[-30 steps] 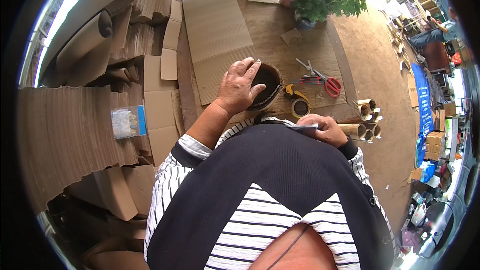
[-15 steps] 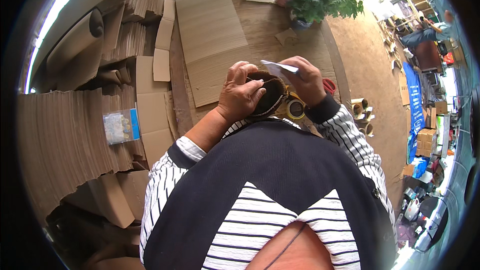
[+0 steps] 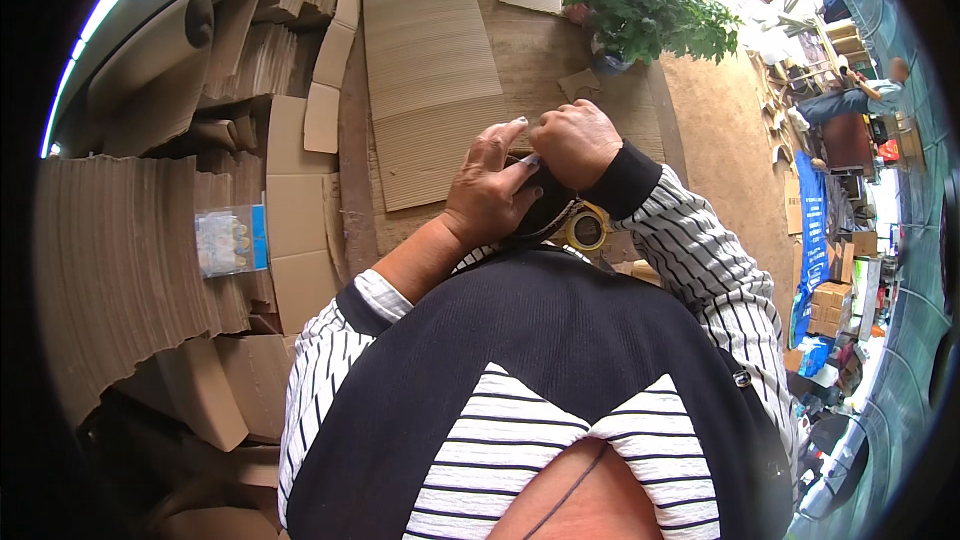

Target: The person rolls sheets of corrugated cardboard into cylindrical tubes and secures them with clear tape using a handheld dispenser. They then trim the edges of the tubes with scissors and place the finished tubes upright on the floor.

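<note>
Close to my chest stands a round, dark-walled cardboard tube (image 3: pixel 547 208), its opening facing up. My left hand (image 3: pixel 487 188) is closed around its far left rim, with the thumb on the inner side. Over the far side of the opening my right hand (image 3: pixel 577 143) is closed, back of the hand up, close to the left fingertips. A pale sliver of a white, paper-like piece (image 3: pixel 530 161) shows between the hands; my right hand hides the rest. A yellow roll of tape (image 3: pixel 587 231) lies just right of the tube.
Ridged cardboard sheets (image 3: pixel 435 90) lie on the wooden table (image 3: pixel 535 50). A leafy potted plant (image 3: pixel 650 5) stands at the far right. Stacked cardboard (image 3: pixel 120 250) fills the left, with a clear plastic packet (image 3: pixel 232 240) on it. Another person (image 3: pixel 865 95) sits far right.
My right hand has moved left and down over the tube opening, bringing the white piece in, now mostly hidden. The left hand keeps its place at the rim. The view has shifted slightly.
</note>
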Demonstrator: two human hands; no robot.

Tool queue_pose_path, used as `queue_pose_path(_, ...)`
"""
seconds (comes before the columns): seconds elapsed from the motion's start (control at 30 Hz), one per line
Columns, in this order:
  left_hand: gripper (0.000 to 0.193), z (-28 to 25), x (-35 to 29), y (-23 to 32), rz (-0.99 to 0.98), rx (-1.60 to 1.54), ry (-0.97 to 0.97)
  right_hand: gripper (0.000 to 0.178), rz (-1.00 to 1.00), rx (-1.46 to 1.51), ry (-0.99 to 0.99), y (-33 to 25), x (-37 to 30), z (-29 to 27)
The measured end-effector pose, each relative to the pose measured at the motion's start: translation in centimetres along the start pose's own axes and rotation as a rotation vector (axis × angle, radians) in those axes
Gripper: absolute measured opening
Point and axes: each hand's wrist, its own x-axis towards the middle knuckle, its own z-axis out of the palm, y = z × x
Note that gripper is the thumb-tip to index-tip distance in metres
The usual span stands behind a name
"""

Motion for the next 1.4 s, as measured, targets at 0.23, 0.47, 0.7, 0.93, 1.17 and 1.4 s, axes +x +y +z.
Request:
queue_pose_path(0.23, 0.026, 0.4, 0.2, -0.5, -0.07, -0.151, 0.098, 0.016, 0.098, 0.154, 0.071, 1.7, -0.8, 0.3)
queue_pose_path(0.47, 0.032, 0.3, 0.9, -0.1, -0.078, -0.073, 0.046, 0.019, 0.165, 0.19, 0.45, 0.4, -2.0, 2.0)
queue_pose_path(0.7, 0.018, 0.4, 1.6, -0.4, 0.019, 0.013, 0.009, 0.021, -0.068, 0.443, 0.216, -1.7, -8.4, 6.4)
queue_pose_path(0.93, 0.013, 0.3, 1.8, -0.9, -0.118, -0.169, -0.039, 0.021, 0.143, 0.527, 0.21, -3.6, -8.3, 7.3)
queue_pose_path(1.17, 0.017, 0.6, 3.0, -1.7, -0.547, -0.811, 0.257, 0.023, 0.358, 0.439, 0.711, -3.2, -13.8, 8.3)
queue_pose_path(1.4, 0.014, 6.9, 2.6, -4.4, -0.679, -0.861, 0.015, 0.023, 0.901, 0.47, 0.979, 1.5, -32.0, 2.1)
